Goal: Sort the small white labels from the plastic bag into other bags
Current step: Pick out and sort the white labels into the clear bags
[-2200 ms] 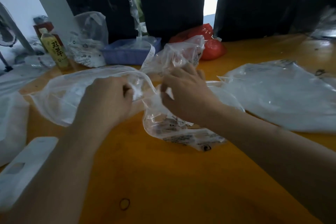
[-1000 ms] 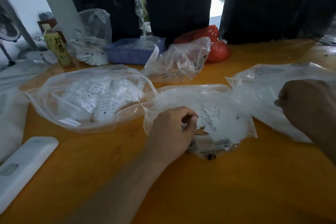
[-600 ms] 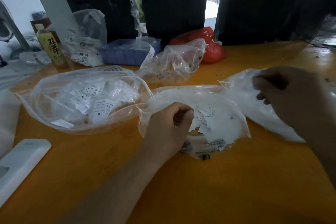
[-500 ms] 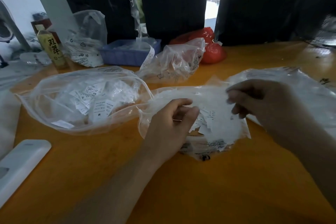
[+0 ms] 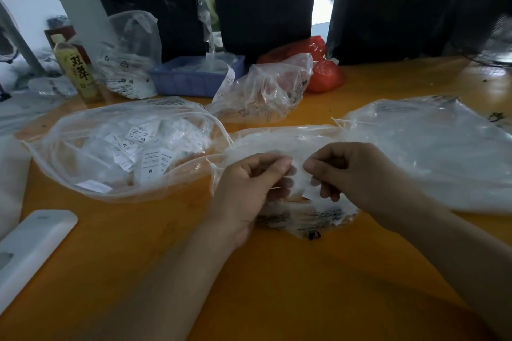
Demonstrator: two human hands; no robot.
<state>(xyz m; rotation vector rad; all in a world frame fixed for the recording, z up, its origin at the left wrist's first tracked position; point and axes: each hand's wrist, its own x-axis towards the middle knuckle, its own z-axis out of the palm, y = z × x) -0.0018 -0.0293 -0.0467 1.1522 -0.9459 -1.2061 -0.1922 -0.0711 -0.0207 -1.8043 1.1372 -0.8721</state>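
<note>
Here, an orange worktop [image 5: 277,285] fills the frame, black curtains [image 5: 263,3] along the top. At centre, left hand [image 5: 249,188] and right hand [image 5: 357,171] pinch white labels [image 5: 300,184] over a clear bag [image 5: 318,216]; a fuller bag [image 5: 124,152] lies left.

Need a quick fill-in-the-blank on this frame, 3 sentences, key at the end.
1. The left hand and right hand pinch a small white ____ between them.
2. The basket behind the bags is ____ in colour.
3. The bottle stands at the table's far ____ side.

Missing words: label; blue; left
</note>
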